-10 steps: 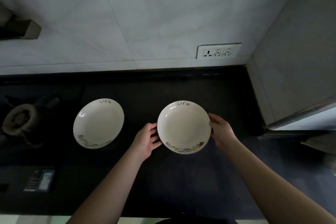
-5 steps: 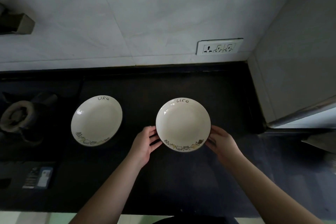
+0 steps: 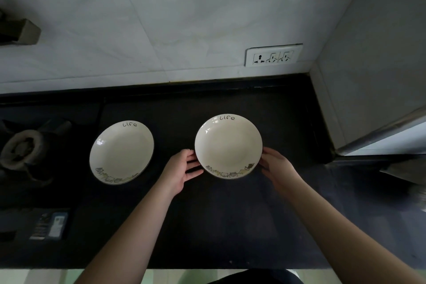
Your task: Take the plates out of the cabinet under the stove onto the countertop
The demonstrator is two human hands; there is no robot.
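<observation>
Right plate (image 3: 228,145) on countertop (image 3: 230,226) between both hands' grip.

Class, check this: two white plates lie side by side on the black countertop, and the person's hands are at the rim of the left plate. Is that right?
Not quite. The head view shows the left hand and right hand at the rim of the right plate, not the left plate. Both white plates do lie side by side on the black countertop.

arms: bare, no sleeves | hands: bare | wrists: unadorned
</observation>
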